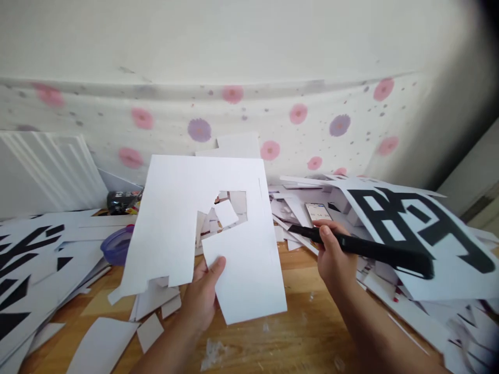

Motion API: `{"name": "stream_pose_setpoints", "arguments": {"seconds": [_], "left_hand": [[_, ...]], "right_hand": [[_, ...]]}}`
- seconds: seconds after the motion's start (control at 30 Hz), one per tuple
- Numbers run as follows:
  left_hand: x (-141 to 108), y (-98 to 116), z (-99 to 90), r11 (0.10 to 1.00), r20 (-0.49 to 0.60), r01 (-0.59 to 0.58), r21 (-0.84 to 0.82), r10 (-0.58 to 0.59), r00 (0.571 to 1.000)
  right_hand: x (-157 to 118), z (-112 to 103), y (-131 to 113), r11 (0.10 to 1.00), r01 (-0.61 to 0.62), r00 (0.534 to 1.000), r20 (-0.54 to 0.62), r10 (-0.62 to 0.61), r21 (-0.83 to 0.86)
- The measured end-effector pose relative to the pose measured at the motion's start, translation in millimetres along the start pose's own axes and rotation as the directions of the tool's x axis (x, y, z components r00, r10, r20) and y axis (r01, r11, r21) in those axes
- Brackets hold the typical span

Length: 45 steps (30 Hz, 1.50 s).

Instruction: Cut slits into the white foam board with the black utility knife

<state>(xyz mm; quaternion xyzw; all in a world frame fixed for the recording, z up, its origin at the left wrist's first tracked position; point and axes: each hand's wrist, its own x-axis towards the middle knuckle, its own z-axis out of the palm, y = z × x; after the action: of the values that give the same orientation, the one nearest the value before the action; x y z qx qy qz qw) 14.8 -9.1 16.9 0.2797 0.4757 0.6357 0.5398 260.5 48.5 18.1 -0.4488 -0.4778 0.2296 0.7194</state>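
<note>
My left hand [205, 288] grips a large white board [175, 192] by the edge of its cut-out, thumb on the front face and fingers behind. The board is tilted up above the table, with an irregular opening in its middle and a notched lower left edge. Loose white scraps show through the opening. My right hand [336, 254] is closed around a long black tool [384, 255], held apart from the board to its right. One end of the tool tapers to a narrow tip pointing left; the other is thick and rounded. Its exact kind is unclear.
White sheets with black shapes lie left [35, 259] and right [413, 223]. A phone [317, 212] rests among scraps behind my right hand. A purple-blue bowl [117, 245] and a black can [120, 201] stand left. White scraps [150, 332] litter the wooden table [300, 322]. Behind hangs a flowered cloth [167, 124].
</note>
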Motion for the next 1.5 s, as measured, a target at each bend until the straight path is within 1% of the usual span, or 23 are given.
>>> {"name": "stream_pose_setpoints", "arguments": {"seconds": [0.13,0.23,0.33,0.43,0.5,0.6,0.67,0.77,0.87,0.97,1.03,1.1,1.2,1.3,1.4,1.47,1.5], "left_hand": [[-1.9,-1.9,1.1,1.0,-0.027,0.01,0.015,-0.01,1.0],[-2.7,-3.7,1.4,0.999,-0.022,-0.014,0.031,0.015,1.0],[-4.2,-7.2,1.0,0.997,-0.013,-0.041,0.067,0.042,0.999],[-6.5,-9.4,0.7,0.993,-0.039,-0.082,0.084,0.086,0.996],[-7.8,-9.6,0.6,0.991,-0.051,-0.1,0.086,0.104,0.993],[-8.5,-9.4,0.0,0.987,-0.074,-0.116,0.112,0.125,0.989],[-8.4,-9.5,-0.5,0.984,-0.093,-0.123,0.129,0.135,0.986],[-8.0,-10.0,-1.2,0.982,-0.076,-0.129,0.135,0.14,0.987],[-7.1,-10.4,-2.1,0.975,-0.069,-0.151,0.162,0.164,0.984],[-5.0,-9.9,-3.1,0.97,-0.068,-0.165,0.176,0.18,0.981],[-3.5,-8.8,-3.3,0.974,-0.051,-0.161,0.157,0.171,0.984],[-2.6,-7.5,-2.7,0.978,-0.05,-0.159,0.134,0.166,0.985],[-2.7,-6.1,-1.0,0.985,-0.069,-0.155,0.072,0.16,0.985],[-3.1,-6.9,-0.4,0.989,-0.076,-0.141,0.034,0.143,0.987],[-3.6,-10.6,-1.1,0.99,-0.065,-0.119,0.069,0.124,0.99],[-4.9,-13.7,-0.6,0.994,-0.037,-0.093,0.052,0.095,0.995],[-6.1,-14.9,0.4,0.997,-0.021,-0.078,0.019,0.078,0.997]], "right_hand": [[-15.8,0.1,-0.9,0.99,0.138,0.99,0.026,-0.137,-0.037],[-26.6,0.7,-7.3,0.965,0.24,0.968,0.105,-0.229,-0.108],[-36.1,2.8,-14.2,0.921,0.352,0.927,0.2,-0.318,-0.169],[-41.5,6.0,-18.8,0.872,0.47,0.864,0.275,-0.422,-0.139],[-43.0,7.8,-20.2,0.851,0.512,0.831,0.315,-0.457,-0.115],[-43.5,8.8,-21.3,0.826,0.546,0.808,0.344,-0.477,-0.136],[-43.1,8.6,-22.1,0.804,0.581,0.783,0.358,-0.508,-0.129],[-42.2,8.3,-22.6,0.789,0.609,0.756,0.363,-0.545,-0.082],[-42.0,9.1,-20.8,0.792,0.608,0.755,0.353,-0.552,-0.061],[-41.5,10.3,-17.0,0.801,0.591,0.776,0.335,-0.534,-0.092],[-40.7,11.2,-14.9,0.8,0.588,0.786,0.314,-0.532,-0.116],[-40.4,12.6,-13.7,0.796,0.594,0.784,0.299,-0.543,-0.112],[-43.0,15.5,-13.1,0.812,0.579,0.786,0.315,-0.532,-0.075],[-50.0,18.1,-13.5,0.856,0.511,0.822,0.334,-0.462,-0.073],[-57.5,19.1,-14.5,0.899,0.426,0.863,0.342,-0.371,-0.101],[-61.0,19.3,-15.2,0.912,0.397,0.879,0.333,-0.343,-0.108],[-62.1,19.4,-15.4,0.914,0.392,0.88,0.333,-0.338,-0.107]]}}
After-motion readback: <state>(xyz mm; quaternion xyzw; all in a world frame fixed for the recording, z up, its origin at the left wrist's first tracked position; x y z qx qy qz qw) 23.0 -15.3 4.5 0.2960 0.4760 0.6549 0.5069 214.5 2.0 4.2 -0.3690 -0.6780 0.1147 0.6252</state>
